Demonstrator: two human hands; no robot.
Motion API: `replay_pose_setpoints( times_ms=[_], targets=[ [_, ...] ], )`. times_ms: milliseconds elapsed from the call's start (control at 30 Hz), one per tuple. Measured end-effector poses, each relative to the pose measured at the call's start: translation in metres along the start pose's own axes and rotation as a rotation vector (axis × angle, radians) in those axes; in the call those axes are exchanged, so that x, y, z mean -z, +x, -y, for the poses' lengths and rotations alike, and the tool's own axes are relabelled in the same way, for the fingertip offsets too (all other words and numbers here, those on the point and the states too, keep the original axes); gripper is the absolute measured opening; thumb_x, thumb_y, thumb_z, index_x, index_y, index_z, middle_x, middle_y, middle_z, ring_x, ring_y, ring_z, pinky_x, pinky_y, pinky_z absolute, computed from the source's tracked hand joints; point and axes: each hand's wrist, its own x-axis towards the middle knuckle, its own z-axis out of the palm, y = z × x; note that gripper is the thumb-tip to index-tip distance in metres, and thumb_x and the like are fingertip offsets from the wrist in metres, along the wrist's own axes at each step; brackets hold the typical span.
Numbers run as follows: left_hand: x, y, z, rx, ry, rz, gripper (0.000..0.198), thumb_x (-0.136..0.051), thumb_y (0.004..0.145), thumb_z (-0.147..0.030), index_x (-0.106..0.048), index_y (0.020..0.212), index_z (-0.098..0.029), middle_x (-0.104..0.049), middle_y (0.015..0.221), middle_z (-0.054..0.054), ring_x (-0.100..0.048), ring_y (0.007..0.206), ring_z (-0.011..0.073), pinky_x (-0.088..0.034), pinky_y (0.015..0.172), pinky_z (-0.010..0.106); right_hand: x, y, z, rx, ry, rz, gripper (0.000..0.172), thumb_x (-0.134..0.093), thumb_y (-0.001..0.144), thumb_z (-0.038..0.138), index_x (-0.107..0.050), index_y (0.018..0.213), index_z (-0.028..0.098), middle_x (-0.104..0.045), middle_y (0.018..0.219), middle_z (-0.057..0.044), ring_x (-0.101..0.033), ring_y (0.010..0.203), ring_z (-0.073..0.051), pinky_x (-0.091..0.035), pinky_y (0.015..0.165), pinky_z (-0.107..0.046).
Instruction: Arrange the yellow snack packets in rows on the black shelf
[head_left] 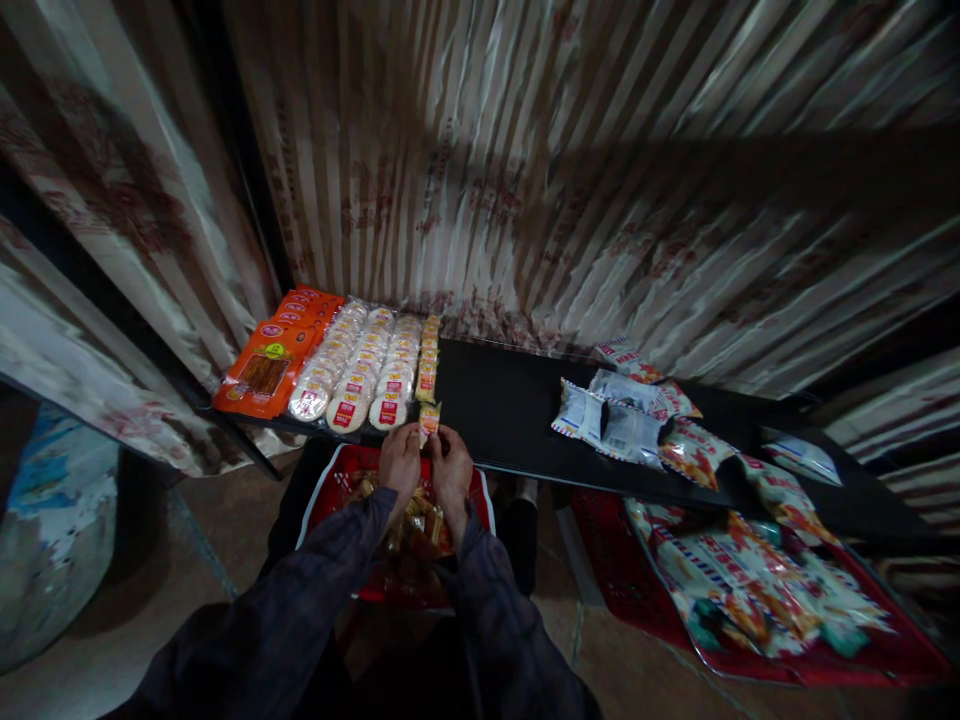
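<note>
My left hand [400, 462] and my right hand [451, 468] are side by side at the front edge of a black shelf [510, 405]. Both pinch one small yellow snack packet [429, 420] between their fingertips. The packet stands at the near end of a column of like yellow packets [428, 362]. Left of that column lie rows of round white snack packs [365, 370] and a stack of orange packets [275, 355]. Under my hands a red basket [327, 492] holds more small yellow packets.
On the right part of the shelf lie loose blue-white and red-patterned snack bags [626, 415]. A red tray [885, 655] on the floor at right holds several more such bags. Striped curtain-like sheeting [600, 200] backs the shelf. A pale bag [52, 520] sits at left.
</note>
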Motion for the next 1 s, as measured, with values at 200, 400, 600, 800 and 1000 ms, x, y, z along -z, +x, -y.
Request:
replay_pose_setpoints(
  times_ms=[200,400,600,800,1000],
  targets=[
    [-0.004,0.007,-0.004,0.002,0.011,0.015,0.035,-0.046,0.092,-0.021,-0.074,0.112,-0.014,-0.072,0.122,0.012,-0.063,0.120,0.0228,-0.045,0.112,0.037,-0.002,0.010,0.000,0.001,0.004,-0.016,0.033,-0.052,0.092,0.036,-0.073,0.111,0.018,-0.076,0.108,-0.011,-0.070,0.095,-0.023,-0.052,0.089,-0.033],
    [-0.008,0.009,-0.002,-0.019,-0.004,0.031,0.033,-0.048,0.091,-0.020,-0.073,0.112,-0.017,-0.073,0.122,0.010,-0.064,0.119,0.0220,-0.046,0.111,0.037,-0.004,0.017,-0.002,0.016,-0.001,0.015,0.033,-0.052,0.091,0.033,-0.072,0.113,0.018,-0.077,0.107,-0.010,-0.071,0.094,-0.023,-0.053,0.087,-0.033],
    [-0.016,0.012,-0.001,-0.022,-0.019,0.018,0.032,-0.048,0.090,-0.019,-0.073,0.110,-0.017,-0.072,0.124,0.011,-0.064,0.121,0.0214,-0.044,0.114,0.037,-0.009,0.027,-0.006,0.021,0.015,0.022,0.033,-0.054,0.087,0.029,-0.071,0.113,0.018,-0.077,0.107,-0.010,-0.071,0.093,-0.022,-0.054,0.087,-0.033],
    [-0.021,0.018,0.000,-0.040,-0.046,0.017,0.035,-0.048,0.090,-0.018,-0.071,0.115,-0.015,-0.067,0.136,0.014,-0.060,0.129,0.0232,-0.040,0.119,0.040,-0.014,0.037,-0.005,0.026,-0.017,0.020,0.035,-0.052,0.088,0.028,-0.070,0.115,0.016,-0.076,0.108,-0.011,-0.070,0.096,-0.023,-0.053,0.086,-0.033],
    [-0.024,0.026,0.000,-0.006,-0.070,0.026,0.038,-0.049,0.089,-0.019,-0.071,0.120,-0.018,-0.066,0.139,0.011,-0.059,0.133,0.0231,-0.038,0.121,0.040,-0.017,0.046,-0.003,0.035,-0.024,0.038,0.035,-0.052,0.088,0.028,-0.070,0.115,0.016,-0.076,0.107,-0.011,-0.070,0.097,-0.023,-0.052,0.086,-0.032]
  ],
)
